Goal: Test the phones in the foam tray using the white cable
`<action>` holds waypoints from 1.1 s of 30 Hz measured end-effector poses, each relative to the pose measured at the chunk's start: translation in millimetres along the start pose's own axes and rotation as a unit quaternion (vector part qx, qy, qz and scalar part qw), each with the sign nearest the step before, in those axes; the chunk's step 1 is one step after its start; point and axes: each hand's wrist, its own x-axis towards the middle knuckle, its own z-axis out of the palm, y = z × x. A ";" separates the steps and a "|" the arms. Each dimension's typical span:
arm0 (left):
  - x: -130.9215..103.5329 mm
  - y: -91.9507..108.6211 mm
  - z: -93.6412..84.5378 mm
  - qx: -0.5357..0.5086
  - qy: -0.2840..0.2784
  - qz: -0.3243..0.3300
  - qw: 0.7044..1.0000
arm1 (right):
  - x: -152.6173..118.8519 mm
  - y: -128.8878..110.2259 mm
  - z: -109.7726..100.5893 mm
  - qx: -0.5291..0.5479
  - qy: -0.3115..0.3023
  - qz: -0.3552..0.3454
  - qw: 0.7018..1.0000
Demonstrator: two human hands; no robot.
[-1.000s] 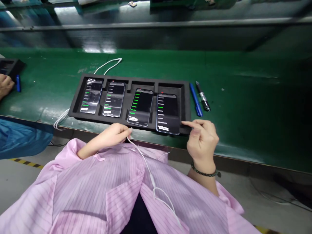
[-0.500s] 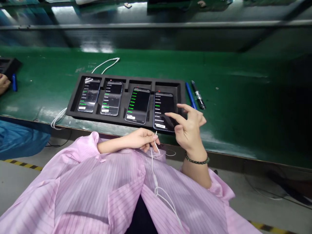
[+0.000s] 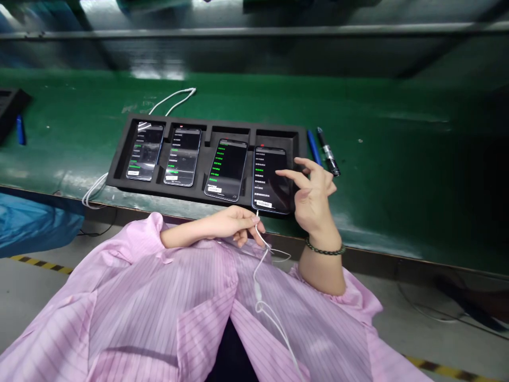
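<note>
Between the thumb and fingers of my left hand (image 3: 238, 223) is the plug end of a white earphone cable (image 3: 258, 289). The plug's tip is at the bottom edge of the rightmost phone (image 3: 270, 178); whether it sits in the socket I cannot tell. The rest of the cable hangs down over my lap. My right hand (image 3: 316, 199) is open with its fingers apart, the index fingertip over or on that phone's right side. This phone's screen is lit with a list of white and green lines. Beside it lies a tilted phone (image 3: 226, 170) with mostly green lines.
A black foam tray (image 3: 159, 185) holds the phones, including a second phone (image 3: 183, 156) and a leftmost phone (image 3: 146, 151). Right of it lie a blue pen (image 3: 314, 147) and a black pen (image 3: 328, 152). A looped white cable (image 3: 175, 99) is behind. Another tray (image 3: 10, 111) stands far left.
My right hand has lifted slightly up and right from the middle of the rightmost phone's screen. My left hand, with the earphone cable, has shifted slightly right. Another person's hand at far left has left the view.
</note>
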 end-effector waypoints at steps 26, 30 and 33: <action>3.6 1.6 8.8 -0.031 0.038 -0.044 0.998 | 56.7 20.1 -5.1 -0.038 -0.057 0.007 0.998; 4.7 3.5 10.4 -0.028 0.040 -0.051 0.997 | 79.6 34.2 5.1 -0.060 -0.082 0.025 0.995; 5.8 4.2 13.2 -0.045 0.054 -0.032 0.997 | 82.0 37.6 17.5 -0.066 -0.064 0.041 0.995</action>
